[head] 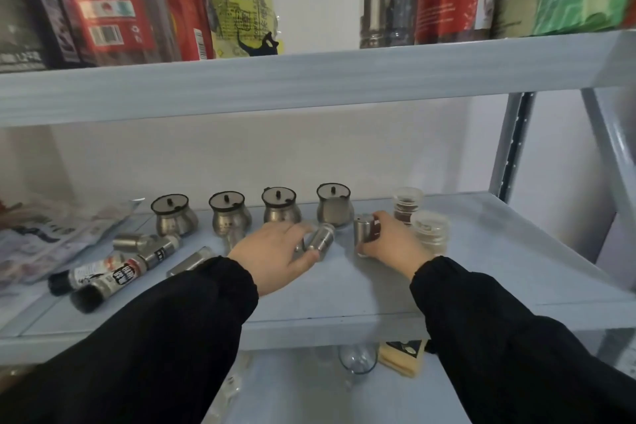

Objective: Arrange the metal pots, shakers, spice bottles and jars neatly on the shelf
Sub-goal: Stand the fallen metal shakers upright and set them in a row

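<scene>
Four lidded metal pots stand in a row along the back of the middle shelf (344, 289): first pot (173, 217), second pot (229, 215), third pot (280, 208) and fourth pot (334, 206), counted from the left. To the right of the row stand two glass jars, the dark-filled jar (407, 205) behind and the paler jar (430, 231) just in front of it.

At the left of the shelf several pieces lie on their sides. Two black-capped spice bottles (103, 280) lie side by side, with a small metal shaker (132, 241) and a labelled metal bottle (161, 249) close by. A further metal shaker (191, 260) is partly hidden by the left sleeve. Blur makes the count in this group uncertain.

The left hand (275, 251) is closed round the tilted shaker (321, 239), fingers over it and thumb beneath, in front of the third pot. The right hand (389, 241) grips the upright shaker (365, 229), fingers curled over its top, just in front of the fourth pot and beside the jars. The two shakers are near each other but apart.

Flat packets (51, 234) lie at the shelf's far left.
</scene>
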The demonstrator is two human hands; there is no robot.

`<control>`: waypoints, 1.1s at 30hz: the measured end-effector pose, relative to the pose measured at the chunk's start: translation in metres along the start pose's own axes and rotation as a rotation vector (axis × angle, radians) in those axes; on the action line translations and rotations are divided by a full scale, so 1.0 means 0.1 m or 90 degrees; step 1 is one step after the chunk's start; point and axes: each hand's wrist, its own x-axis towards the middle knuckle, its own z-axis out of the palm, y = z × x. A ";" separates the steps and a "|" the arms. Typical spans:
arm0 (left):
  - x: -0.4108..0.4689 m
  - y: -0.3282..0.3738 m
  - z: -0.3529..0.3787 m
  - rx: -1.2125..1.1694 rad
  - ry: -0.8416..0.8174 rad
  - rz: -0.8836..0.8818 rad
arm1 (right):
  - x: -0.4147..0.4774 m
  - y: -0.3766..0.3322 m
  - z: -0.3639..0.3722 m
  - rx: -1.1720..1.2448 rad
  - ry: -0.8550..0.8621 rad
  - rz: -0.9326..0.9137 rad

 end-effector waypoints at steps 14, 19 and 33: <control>-0.07 -0.13 -0.02 0.002 -0.025 0.029 | -0.05 0.01 0.15 -0.013 0.062 0.032; -0.08 -0.14 0.00 -0.001 -0.015 0.022 | -0.01 0.01 0.16 -0.028 0.080 0.042; -0.22 -0.29 -0.05 0.005 0.018 -0.025 | 0.15 0.00 0.23 -0.028 0.082 0.066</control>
